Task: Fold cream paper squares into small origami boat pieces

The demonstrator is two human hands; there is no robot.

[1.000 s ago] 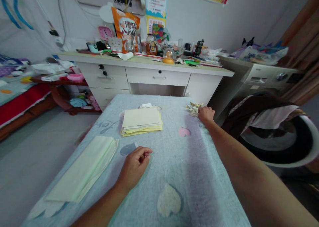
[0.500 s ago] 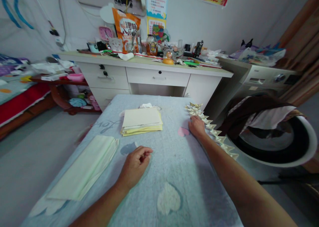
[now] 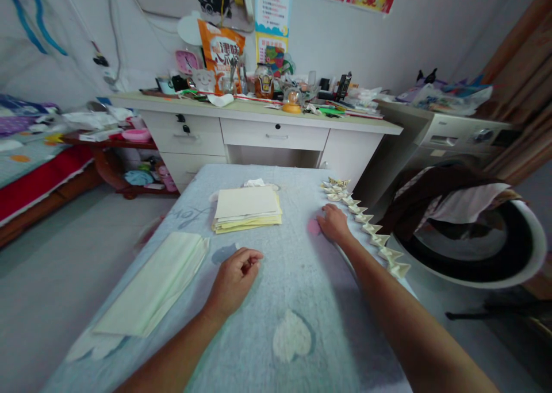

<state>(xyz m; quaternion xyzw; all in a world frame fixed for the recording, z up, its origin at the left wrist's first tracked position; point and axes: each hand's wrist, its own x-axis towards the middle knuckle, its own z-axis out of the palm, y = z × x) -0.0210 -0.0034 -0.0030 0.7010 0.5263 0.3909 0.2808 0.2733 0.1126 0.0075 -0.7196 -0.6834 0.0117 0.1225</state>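
Note:
My left hand (image 3: 235, 278) rests over the table's middle with its fingers loosely curled in and nothing visible in them. A stack of folded pale green paper (image 3: 153, 286) lies to its left, and a pile of cream and yellow paper sheets (image 3: 248, 203) lies beyond it. Farther right, my right hand (image 3: 334, 223) is low over the cloth by a pink heart print, thumb apart from the bent fingers, holding nothing I can see. Just to its right runs a row of folded paper boats (image 3: 371, 228) along the table edge; a patterned boat (image 3: 339, 181) sits at the far end.
A pale blue cloth (image 3: 293, 289) with heart prints covers the table. Behind stands a white desk (image 3: 276, 131) crowded with jars and an orange snack bag (image 3: 222, 51). At right, a washing machine (image 3: 457, 131) has its door open with clothes hanging out. White crumpled tissue (image 3: 254, 182) lies behind the pile.
My right hand has drawn slightly left, away from the row of paper boats, and its thumb has come apart from the fingers. My left hand keeps nearly the same place and pose.

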